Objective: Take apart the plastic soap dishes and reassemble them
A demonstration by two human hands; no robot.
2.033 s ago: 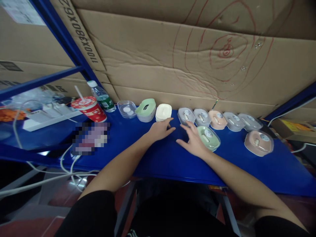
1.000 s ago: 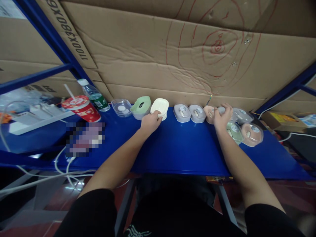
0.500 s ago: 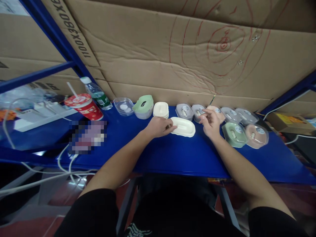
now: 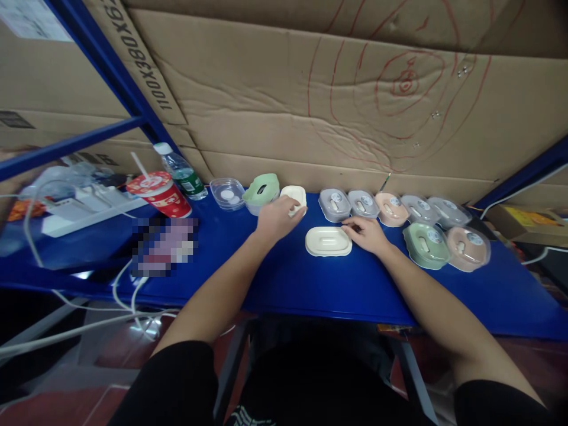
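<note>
A cream oval piece lies flat on the blue table in front of me. My right hand touches its right end, with fingertips at the rim. My left hand is at a small cream square piece further back, its fingers closed over the near edge. Just left of that piece stands a green container, and beyond it a clear empty container. Behind my right hand are a grey lidded container and a pink one.
More lidded containers, including a green one and a pink one, stand at the right. At the left are a red cup, a water bottle and a white power strip. Cardboard rises behind the table.
My left hand has left the oval piece and moved back and left to the square piece. The oval piece lies slightly nearer me. My right hand has lowered onto its right end.
</note>
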